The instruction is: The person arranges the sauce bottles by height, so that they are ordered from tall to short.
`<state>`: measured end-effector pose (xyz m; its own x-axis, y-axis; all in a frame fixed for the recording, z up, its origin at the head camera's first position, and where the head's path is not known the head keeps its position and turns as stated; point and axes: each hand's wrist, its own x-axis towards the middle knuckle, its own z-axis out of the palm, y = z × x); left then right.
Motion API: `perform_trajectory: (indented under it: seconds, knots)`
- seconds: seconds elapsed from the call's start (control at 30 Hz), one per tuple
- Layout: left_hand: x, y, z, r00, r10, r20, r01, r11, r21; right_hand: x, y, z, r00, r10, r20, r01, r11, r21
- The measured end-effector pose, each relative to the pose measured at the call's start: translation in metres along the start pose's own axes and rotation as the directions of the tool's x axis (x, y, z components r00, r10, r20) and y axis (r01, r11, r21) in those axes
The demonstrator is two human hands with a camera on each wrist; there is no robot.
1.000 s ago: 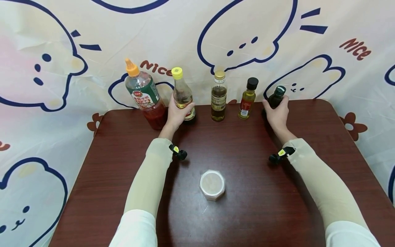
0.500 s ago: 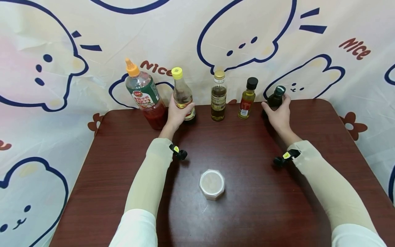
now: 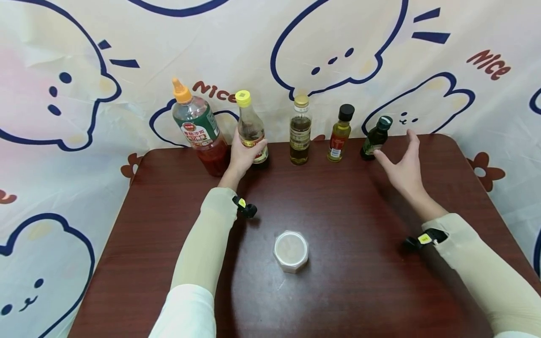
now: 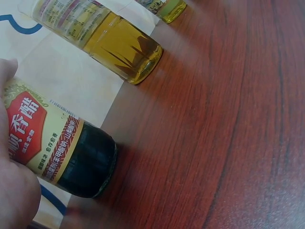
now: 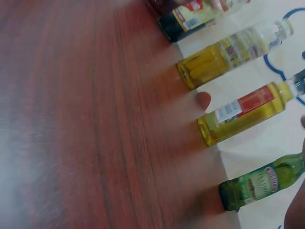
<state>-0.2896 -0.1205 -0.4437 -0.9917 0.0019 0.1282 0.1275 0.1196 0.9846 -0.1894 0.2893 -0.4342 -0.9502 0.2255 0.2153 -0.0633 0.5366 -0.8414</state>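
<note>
My left hand [image 3: 243, 158] grips a vinegar bottle [image 3: 251, 123] with a yellow cap and a red-and-cream label, standing at the table's back edge. Its dark base [image 4: 89, 161] shows in the left wrist view. At the back right, a small dark green glass bottle [image 3: 375, 139] stands upright by itself. Just right of it is my right hand [image 3: 406, 170], thumb and fingers spread apart and holding nothing. The thumb tip overlaps the lower part of this bottle in the head view. The right wrist view shows its green label [image 5: 259, 184].
Left of the vinegar leans a large ketchup squeeze bottle [image 3: 198, 131] with an orange nozzle. Between the hands stand a gold-capped oil bottle [image 3: 300, 136] and a black-capped, red-labelled one [image 3: 339, 136]. A lidded octagonal jar [image 3: 290, 251] sits mid-table. Behind hangs a printed cloth [image 3: 236, 47].
My right hand has let go of the green bottle and drawn back to the right, its fingers spreading. The left hand has stayed on the vinegar bottle.
</note>
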Motion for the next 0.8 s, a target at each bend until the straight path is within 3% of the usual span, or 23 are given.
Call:
perform_trajectory:
  seconds: [0.23,0.5,0.63,0.8]
  knots:
    - [0.000,-0.001,0.001,1.000,0.007,-0.004,-0.007,1.000,-0.002,-0.022,-0.009,-0.018,0.985,-0.089,0.149,0.080,0.995,0.061]
    - [0.001,-0.003,0.000,1.000,0.005,-0.004,-0.005,1.000,0.003,-0.041,-0.016,-0.021,0.936,-0.163,0.313,0.143,0.986,0.087]
    - [0.001,-0.002,0.001,1.000,0.000,0.000,0.000,1.000,0.005,-0.052,-0.022,-0.019,0.893,-0.194,0.406,0.168,0.981,0.100]
    - [0.001,-0.003,0.002,1.000,0.007,-0.002,-0.007,1.000,0.004,-0.064,-0.029,-0.016,0.811,-0.277,0.516,0.238,0.961,0.141]
